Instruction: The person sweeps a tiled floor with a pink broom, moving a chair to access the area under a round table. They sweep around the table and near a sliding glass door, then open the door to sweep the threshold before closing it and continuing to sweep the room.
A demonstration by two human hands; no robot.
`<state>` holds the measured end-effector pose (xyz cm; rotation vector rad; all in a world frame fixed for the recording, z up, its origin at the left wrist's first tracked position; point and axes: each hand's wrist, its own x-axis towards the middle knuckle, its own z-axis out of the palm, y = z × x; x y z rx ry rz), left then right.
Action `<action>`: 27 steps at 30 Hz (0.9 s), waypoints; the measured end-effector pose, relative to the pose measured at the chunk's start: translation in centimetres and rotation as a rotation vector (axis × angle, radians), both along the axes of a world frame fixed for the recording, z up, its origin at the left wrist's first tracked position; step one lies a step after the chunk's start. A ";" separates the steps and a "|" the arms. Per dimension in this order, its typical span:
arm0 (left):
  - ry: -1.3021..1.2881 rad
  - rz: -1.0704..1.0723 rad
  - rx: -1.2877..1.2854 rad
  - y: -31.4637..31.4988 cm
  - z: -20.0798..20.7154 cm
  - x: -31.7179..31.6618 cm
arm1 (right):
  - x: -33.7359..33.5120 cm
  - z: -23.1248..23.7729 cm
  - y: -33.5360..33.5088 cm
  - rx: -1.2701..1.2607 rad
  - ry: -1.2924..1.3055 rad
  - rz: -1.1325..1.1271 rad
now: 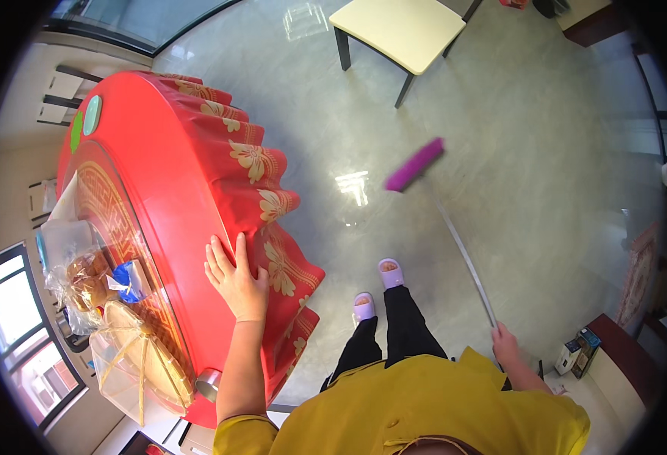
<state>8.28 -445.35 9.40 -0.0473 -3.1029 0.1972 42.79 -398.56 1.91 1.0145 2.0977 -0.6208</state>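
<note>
My left hand (236,280) lies flat on the edge of a red tablecloth (174,182), its fingers stretched out and holding nothing. The cloth covers a round table and falls in ruffled folds with gold flowers. On the right, my right hand (505,345) is closed round the grey handle of a broom (462,250). The broom's purple head (415,164) is out ahead of my feet over the shiny grey floor, slightly blurred. Its handle slants from the head down to my right hand.
A cream-topped chair (400,30) with dark legs stands ahead. On the table are a woven food cover (142,360), bagged bread (89,279), a blue package (130,280), a metal cup (208,384) and a pale green dish (92,115). Small boxes (578,353) stand at right beside a dark-red-topped cabinet (621,364).
</note>
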 end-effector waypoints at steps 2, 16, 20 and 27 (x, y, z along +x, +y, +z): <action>-0.014 -0.001 0.012 0.0 0.0 -0.3 | -3.7 -5.0 -3.1 -0.176 0.083 0.122; -0.014 0.000 0.055 0.3 -0.3 -0.6 | -31.7 -17.8 -15.8 -0.376 0.151 0.683; -0.008 -0.001 0.040 0.4 -0.2 -0.6 | -29.2 -20.6 -11.6 -0.300 0.261 0.243; 0.000 -0.009 0.012 0.6 -0.2 -0.5 | -27.7 -22.2 -9.0 -0.262 0.381 -0.121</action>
